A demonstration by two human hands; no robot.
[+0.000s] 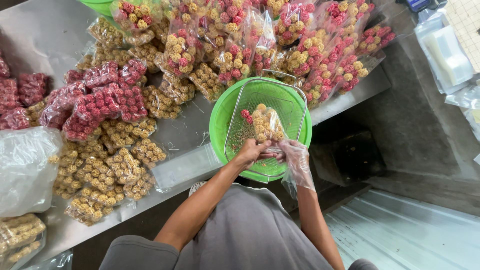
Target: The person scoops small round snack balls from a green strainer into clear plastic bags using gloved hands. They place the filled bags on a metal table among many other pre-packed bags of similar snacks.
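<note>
My left hand (251,151), bare, and my right hand (296,157), in a clear plastic glove, both grip the open end of a small clear bag of snack balls (263,122). The bag holds yellow balls and a few red ones. It lies over a wire mesh strainer (290,102) that sits inside a green plastic basin (218,122) at the edge of the steel table (45,35). Crumbs lie on the strainer's mesh.
Many filled bags cover the table: mixed red and yellow bags (300,45) behind the basin, red bags (102,97) at left, yellow bags (107,167) near me. A large clear plastic sack (25,167) is at far left. Empty clear bags (445,55) lie at the upper right.
</note>
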